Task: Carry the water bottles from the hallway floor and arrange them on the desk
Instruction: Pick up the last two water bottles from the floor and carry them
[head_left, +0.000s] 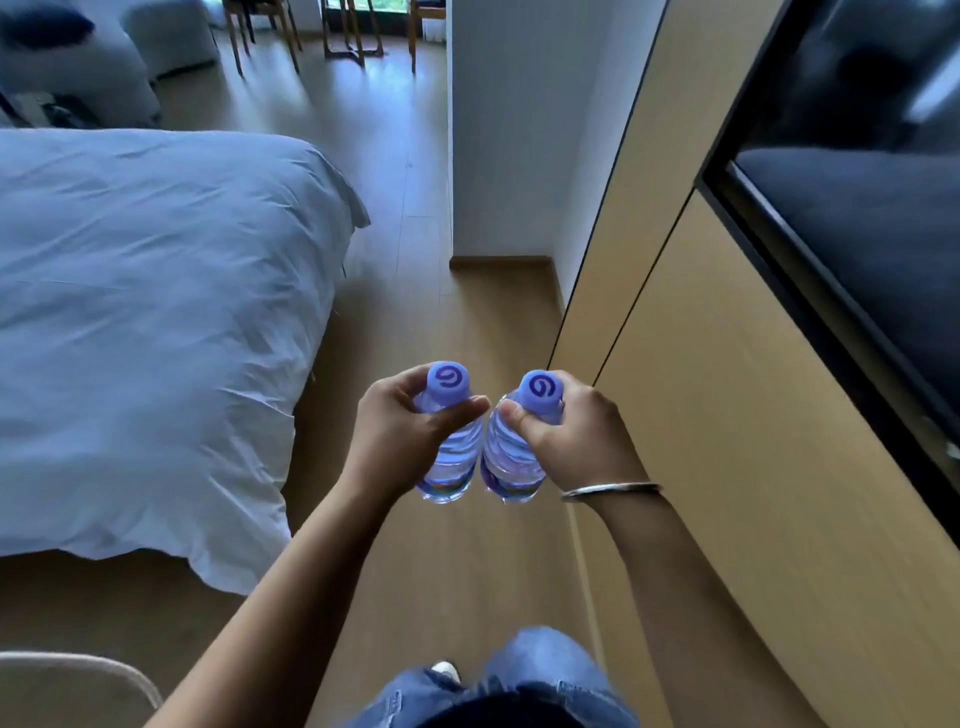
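Two clear water bottles with purple caps hang upright side by side above the wooden floor. My left hand (402, 431) grips the left bottle (451, 462) around its neck, just under the cap. My right hand (566, 431), with a silver bangle on the wrist, grips the right bottle (509, 462) the same way. The two bottles almost touch at their bodies. No desk is clearly in view.
A bed with a white duvet (156, 312) fills the left side. A wooden wall panel (727, 415) with a dark TV screen (857, 234) runs along the right. A strip of wooden floor (415, 208) leads ahead to chairs (353, 31) at the far end. A white wall corner (498, 156) juts out ahead.
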